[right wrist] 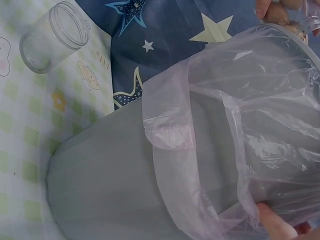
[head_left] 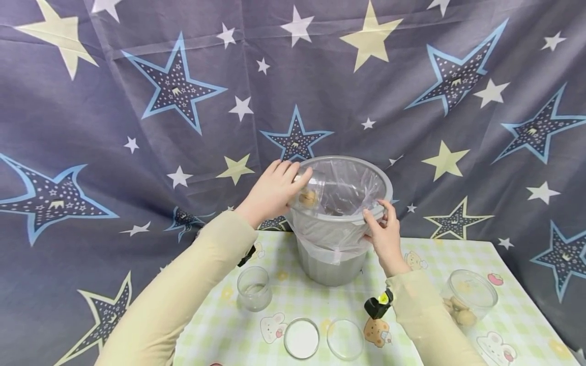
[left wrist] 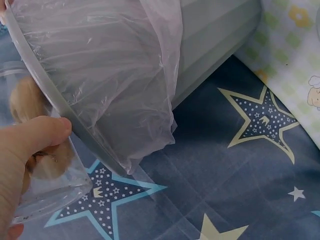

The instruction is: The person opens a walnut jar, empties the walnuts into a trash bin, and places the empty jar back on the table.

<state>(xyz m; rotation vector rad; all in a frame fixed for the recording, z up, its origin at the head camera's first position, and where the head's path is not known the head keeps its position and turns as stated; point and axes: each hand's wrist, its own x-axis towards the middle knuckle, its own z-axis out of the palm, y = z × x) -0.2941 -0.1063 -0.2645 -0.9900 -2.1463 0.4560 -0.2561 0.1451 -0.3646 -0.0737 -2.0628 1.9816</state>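
Observation:
My left hand (head_left: 274, 189) grips a clear jar (left wrist: 62, 196) tilted over the left rim of a grey bin (head_left: 330, 270). Inside the jar are several round brown pieces (left wrist: 50, 164); the left wrist view shows the thumb across the jar's side, close to the bin's rim. A thin translucent bag (head_left: 338, 235) lines the bin and is folded down over its outside. On the near right side, my right hand (head_left: 386, 235) pinches the rim and the bag, thumb on top and some fingers hidden behind the edge.
A clear jar (head_left: 254, 291) stands left of the bin on the checked tablecloth. Two round lids, one whitish (head_left: 301, 338) and one clear (head_left: 345, 339), lie in front. At the right, partly behind my sleeve, sits a clear tub (head_left: 478, 292) with brown pieces. A starry curtain (head_left: 293, 76) hangs behind.

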